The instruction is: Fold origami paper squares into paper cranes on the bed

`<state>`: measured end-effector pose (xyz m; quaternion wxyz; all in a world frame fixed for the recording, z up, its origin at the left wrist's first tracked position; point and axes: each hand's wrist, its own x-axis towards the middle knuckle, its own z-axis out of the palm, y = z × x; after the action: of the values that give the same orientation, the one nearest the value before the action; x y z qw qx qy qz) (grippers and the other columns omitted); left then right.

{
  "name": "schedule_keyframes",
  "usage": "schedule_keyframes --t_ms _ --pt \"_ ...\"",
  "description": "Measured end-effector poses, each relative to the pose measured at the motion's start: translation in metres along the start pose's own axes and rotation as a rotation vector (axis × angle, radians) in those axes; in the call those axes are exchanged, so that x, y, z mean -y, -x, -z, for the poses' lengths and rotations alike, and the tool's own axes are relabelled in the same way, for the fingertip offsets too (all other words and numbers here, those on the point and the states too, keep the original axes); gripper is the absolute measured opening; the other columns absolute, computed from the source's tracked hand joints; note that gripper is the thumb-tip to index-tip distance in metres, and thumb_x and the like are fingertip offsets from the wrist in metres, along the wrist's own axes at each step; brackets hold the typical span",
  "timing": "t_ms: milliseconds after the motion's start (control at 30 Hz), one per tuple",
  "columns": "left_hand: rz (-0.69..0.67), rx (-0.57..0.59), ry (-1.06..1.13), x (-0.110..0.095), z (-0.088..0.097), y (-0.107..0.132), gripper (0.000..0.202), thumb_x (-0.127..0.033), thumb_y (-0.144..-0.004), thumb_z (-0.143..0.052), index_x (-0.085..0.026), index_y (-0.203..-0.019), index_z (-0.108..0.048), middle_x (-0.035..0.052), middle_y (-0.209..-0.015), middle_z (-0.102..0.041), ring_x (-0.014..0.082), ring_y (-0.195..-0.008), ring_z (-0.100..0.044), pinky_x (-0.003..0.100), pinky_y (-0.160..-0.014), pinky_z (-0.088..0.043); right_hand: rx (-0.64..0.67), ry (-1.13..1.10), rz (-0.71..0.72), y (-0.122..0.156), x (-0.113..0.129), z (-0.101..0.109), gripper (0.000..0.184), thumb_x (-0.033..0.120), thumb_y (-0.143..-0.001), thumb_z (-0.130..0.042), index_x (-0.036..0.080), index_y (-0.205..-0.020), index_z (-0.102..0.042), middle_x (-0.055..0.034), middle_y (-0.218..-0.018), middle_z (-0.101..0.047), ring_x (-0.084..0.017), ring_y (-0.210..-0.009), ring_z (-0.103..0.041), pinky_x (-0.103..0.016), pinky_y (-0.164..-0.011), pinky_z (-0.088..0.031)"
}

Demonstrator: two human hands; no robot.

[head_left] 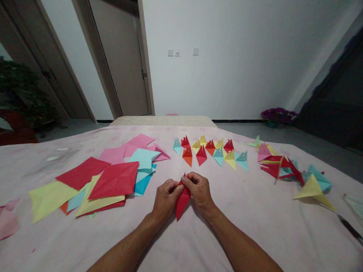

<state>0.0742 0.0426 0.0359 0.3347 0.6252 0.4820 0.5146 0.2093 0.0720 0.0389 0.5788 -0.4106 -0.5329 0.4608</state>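
Observation:
A folded red paper piece (182,201) lies on the pink cloth (177,243), its point toward me. My left hand (165,197) and my right hand (200,189) both pinch its upper end, fingers curled and pressed on the paper. Beyond the hands lies a row of several small folded shapes (212,151) in red, yellow, blue and orange.
A loose pile of flat coloured paper sheets (108,179) lies to the left. More folded red, blue and yellow shapes (290,171) sit to the right. A dark slim object (352,231) lies at the right edge. Doors, a white wall and potted flowers (277,115) are behind.

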Motion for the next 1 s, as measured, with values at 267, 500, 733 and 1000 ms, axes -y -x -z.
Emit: schedule_keyframes --t_ms 267,500,733,1000 --pt "0.005 0.011 -0.021 -0.006 0.000 -0.001 0.031 -0.036 -0.085 -0.060 -0.016 -0.062 -0.061 -0.0016 -0.063 -0.051 0.0124 -0.061 -0.048 0.024 -0.059 -0.036 -0.081 -0.036 -0.014 -0.003 0.000 -0.001 0.024 0.039 -0.073 -0.076 0.016 -0.068 -0.068 0.0009 -0.063 -0.063 -0.012 -0.060 -0.052 -0.024 -0.058 -0.041" --pt "0.154 -0.019 0.100 -0.004 0.000 -0.002 0.030 -0.040 -0.081 -0.064 -0.014 -0.068 -0.067 0.0009 -0.065 -0.061 0.0138 -0.062 -0.052 0.024 -0.060 -0.040 -0.066 -0.118 -0.147 -0.011 0.007 0.004 0.043 0.056 -0.079 -0.065 0.013 -0.080 -0.073 -0.0008 -0.062 -0.060 -0.010 -0.052 -0.048 -0.022 -0.046 -0.036" --pt "0.201 -0.147 0.158 0.010 0.009 -0.010 0.034 -0.046 -0.082 -0.063 -0.013 -0.073 -0.069 0.0029 -0.070 -0.067 0.0151 -0.064 -0.056 0.024 -0.061 -0.042 0.286 0.111 -0.163 -0.010 0.004 0.006 0.043 0.037 -0.075 -0.071 0.015 -0.111 -0.066 0.0020 -0.067 -0.059 -0.012 -0.060 -0.052 -0.022 -0.050 -0.037" --pt "0.254 -0.092 -0.250 0.015 0.011 -0.016 0.040 -0.047 -0.090 -0.049 -0.018 -0.072 -0.070 0.0028 -0.071 -0.069 0.0174 -0.067 -0.060 0.026 -0.060 -0.036 0.256 0.321 -0.046 -0.007 -0.010 0.007 0.043 0.025 -0.084 -0.056 0.018 -0.127 -0.056 0.0069 -0.064 -0.047 -0.011 -0.058 -0.046 -0.024 -0.057 -0.036"
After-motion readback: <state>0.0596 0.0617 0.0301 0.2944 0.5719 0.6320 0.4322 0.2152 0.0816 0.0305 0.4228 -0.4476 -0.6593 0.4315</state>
